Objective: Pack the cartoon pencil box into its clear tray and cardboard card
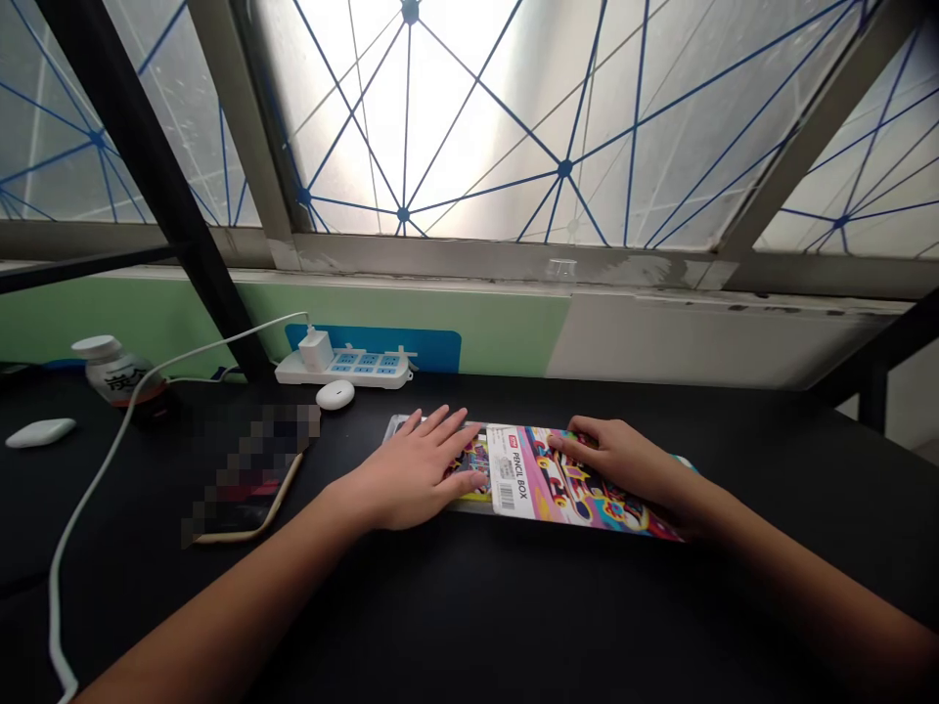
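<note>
A pencil box (512, 474) lies flat on the black desk, its long side running left to right. Its cover is bright, with cartoon-like print and a white strip reading "PENCIL BOX"; a clear plastic edge shows at its left end. My left hand (422, 469) rests palm down on that left end, open, with fingers spread. Over the right part of the box, my right hand (623, 455) is closed, fingers bent on the top and the far edge. The underside of the box and part of my right thumb are hidden.
Left of the box lies a phone (253, 489), its screen blurred. Behind it are a white round case (335, 395) and a power strip (367, 368) with a charger (315, 350). A white cable (110, 460) crosses the left side, near a white-capped bottle (117, 372).
</note>
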{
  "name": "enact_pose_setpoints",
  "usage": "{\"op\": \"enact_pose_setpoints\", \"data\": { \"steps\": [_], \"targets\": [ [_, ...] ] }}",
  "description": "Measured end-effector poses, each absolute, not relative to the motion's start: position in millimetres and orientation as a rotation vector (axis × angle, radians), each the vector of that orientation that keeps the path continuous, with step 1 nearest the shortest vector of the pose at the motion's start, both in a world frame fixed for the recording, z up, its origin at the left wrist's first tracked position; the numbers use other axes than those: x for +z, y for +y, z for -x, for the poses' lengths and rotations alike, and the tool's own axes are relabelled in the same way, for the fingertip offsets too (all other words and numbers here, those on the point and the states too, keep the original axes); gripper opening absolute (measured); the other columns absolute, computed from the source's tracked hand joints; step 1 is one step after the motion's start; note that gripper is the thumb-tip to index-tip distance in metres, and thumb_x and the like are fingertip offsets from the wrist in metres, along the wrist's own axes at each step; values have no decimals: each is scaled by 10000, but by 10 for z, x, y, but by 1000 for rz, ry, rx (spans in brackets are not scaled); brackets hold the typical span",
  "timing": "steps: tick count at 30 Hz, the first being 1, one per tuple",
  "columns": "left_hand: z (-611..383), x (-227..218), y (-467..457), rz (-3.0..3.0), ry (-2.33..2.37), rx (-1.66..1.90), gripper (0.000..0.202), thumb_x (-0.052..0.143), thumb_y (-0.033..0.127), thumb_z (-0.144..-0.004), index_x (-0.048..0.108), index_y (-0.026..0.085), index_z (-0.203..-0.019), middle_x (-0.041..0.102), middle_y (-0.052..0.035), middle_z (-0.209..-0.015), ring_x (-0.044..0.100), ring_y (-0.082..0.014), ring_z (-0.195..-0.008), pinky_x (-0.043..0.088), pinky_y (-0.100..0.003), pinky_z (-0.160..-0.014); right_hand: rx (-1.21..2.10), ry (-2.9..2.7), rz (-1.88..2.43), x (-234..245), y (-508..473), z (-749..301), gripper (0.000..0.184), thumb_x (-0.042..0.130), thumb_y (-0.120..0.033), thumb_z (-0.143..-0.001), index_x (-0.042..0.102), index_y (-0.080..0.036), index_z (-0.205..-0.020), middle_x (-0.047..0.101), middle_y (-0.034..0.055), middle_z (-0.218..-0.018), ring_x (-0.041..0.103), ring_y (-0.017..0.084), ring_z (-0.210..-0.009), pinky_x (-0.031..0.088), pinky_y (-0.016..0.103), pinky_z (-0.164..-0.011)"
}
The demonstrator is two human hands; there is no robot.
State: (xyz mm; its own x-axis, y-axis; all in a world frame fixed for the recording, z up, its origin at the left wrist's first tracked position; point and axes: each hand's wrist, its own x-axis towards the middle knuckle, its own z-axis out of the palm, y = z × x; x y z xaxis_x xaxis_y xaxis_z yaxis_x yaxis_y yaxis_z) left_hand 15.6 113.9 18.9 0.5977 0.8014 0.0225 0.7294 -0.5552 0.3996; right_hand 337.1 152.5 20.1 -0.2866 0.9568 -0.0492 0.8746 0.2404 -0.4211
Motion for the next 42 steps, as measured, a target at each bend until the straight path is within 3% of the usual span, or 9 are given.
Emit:
{"op": "enact_pose_setpoints", "data": {
  "steps": [8, 13, 17, 22, 30, 36, 42],
  "targets": [
    [69, 304, 1240, -2427, 1334, 153, 629, 351, 683, -977, 426, 347, -1503, 277, -37, -1643, 158, -301, -1531, 111, -566, -1215, 768, -2329, 1767, 246, 1571, -4107, 489, 577, -706, -822, 621, -241, -677, 621, -10, -655, 554, 189, -611, 365, 291, -527],
    [-37, 262, 1224, -2465, 1438, 275, 564, 347, 655, -990, 584, 288, -1347, 441, -85, -1563, 243, -334, -1507, 175, -607, -1188, 873, -2244, 1636, 242, 1538, -3960, 431, 560, -656, -864, 703, -257, -945, 719, 16, -855, 638, 223, -779, 468, 308, -653],
    [-65, 232, 1218, -2480, 1458, 253, 565, 362, 665, -980, 534, 307, -1383, 425, -69, -1574, 259, -307, -1505, 167, -579, -1202, 811, -2209, 1615, 168, 1511, -3703, 462, 451, -634, -933, 691, -240, -908, 729, 31, -897, 650, 235, -821, 482, 335, -719],
    [-39, 241, 1231, -2492, 1451, 231, 564, 356, 662, -983, 481, 323, -1416, 382, -51, -1600, 230, -296, -1515, 164, -577, -1205, 845, -2231, 1630, 169, 1522, -3715, 451, 496, -637, -913, 692, -235, -859, 725, 24, -855, 646, 231, -797, 476, 325, -696],
    [-102, 227, 1218, -2520, 1421, 294, 525, 390, 629, -985, 499, 316, -1393, 415, -65, -1580, 243, -309, -1510, 159, -597, -1197, 738, -2216, 1631, 138, 1538, -3603, 430, 565, -606, -869, 669, -227, -1045, 669, 29, -832, 597, 208, -725, 431, 314, -613],
    [-118, 224, 1222, -2524, 1421, 280, 519, 393, 623, -984, 506, 311, -1383, 424, -72, -1573, 250, -310, -1508, 157, -600, -1195, 731, -2249, 1597, 266, 1511, -3580, 378, 558, -563, -882, 714, -226, -956, 701, 70, -995, 637, 248, -893, 475, 344, -763],
    [-156, 222, 1184, -2511, 1430, 278, 521, 390, 598, -992, 489, 298, -1407, 408, -95, -1581, 244, -324, -1508, 165, -626, -1182, 641, -2277, 1621, 285, 1496, -3539, 405, 545, -586, -880, 724, -226, -930, 682, 55, -888, 625, 230, -790, 462, 333, -682]
  ]
}}
